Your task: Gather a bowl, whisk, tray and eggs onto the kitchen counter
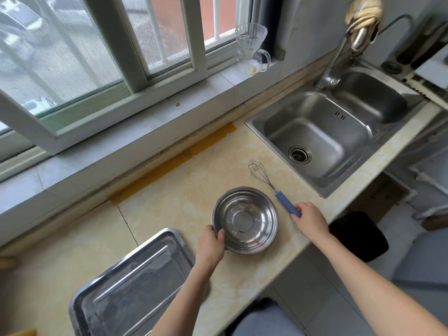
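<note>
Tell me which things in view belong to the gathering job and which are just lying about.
Job: bowl, left hand gripping its rim; whisk, right hand holding its blue handle; tray. No eggs in view.
Lying about: glass jug with dripper on the sill; cloth over the tap; sink; black bin.

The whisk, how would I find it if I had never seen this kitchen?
Start at the steel sink on the right. Beside its near corner lies the whisk, next to a round steel bowl. It alone has wire loops and a blue handle, held by the right hand.
</note>
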Action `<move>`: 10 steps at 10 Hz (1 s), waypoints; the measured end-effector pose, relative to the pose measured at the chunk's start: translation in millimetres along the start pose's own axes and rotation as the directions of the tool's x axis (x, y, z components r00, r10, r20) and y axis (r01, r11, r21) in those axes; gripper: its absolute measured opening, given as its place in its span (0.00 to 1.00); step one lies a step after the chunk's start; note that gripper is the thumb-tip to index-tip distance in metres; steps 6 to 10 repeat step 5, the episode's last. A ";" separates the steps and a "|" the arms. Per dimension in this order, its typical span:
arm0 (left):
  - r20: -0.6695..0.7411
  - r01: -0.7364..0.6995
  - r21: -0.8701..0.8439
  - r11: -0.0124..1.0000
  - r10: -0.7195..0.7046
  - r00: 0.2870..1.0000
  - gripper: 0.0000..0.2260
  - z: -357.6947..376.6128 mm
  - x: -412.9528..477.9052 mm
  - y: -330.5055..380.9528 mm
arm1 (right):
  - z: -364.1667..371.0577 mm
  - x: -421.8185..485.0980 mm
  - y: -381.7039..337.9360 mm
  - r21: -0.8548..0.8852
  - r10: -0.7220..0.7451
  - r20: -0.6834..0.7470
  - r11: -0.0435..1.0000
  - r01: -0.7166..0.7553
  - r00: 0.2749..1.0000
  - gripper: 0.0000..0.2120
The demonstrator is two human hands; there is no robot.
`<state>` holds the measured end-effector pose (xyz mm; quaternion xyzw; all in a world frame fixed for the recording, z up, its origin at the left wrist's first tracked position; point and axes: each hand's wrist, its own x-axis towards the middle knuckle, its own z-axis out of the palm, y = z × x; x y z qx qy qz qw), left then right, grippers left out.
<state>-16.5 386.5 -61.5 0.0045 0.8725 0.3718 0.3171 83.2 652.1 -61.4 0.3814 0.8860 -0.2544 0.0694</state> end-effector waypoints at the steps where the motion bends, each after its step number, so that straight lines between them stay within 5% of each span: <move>1: 0.009 -0.010 0.018 1.000 0.010 1.000 0.10 -2.5 -0.1 -1.3 | -2.3 -2.5 -2.5 -0.032 -0.002 0.028 0.999 0.003 1.000 0.15; 3: 0.003 -0.023 0.076 0.997 0.022 1.000 0.15 -7.5 -8.9 -4.1 | -6.2 -11.9 -9.6 -0.050 0.007 0.028 0.999 -0.005 1.000 0.25; 10: -0.003 -0.075 0.185 0.980 0.077 0.997 0.18 -23.1 -22.0 -6.8 | -8.7 -24.6 -23.6 -0.037 -0.030 0.010 0.999 0.030 1.000 0.25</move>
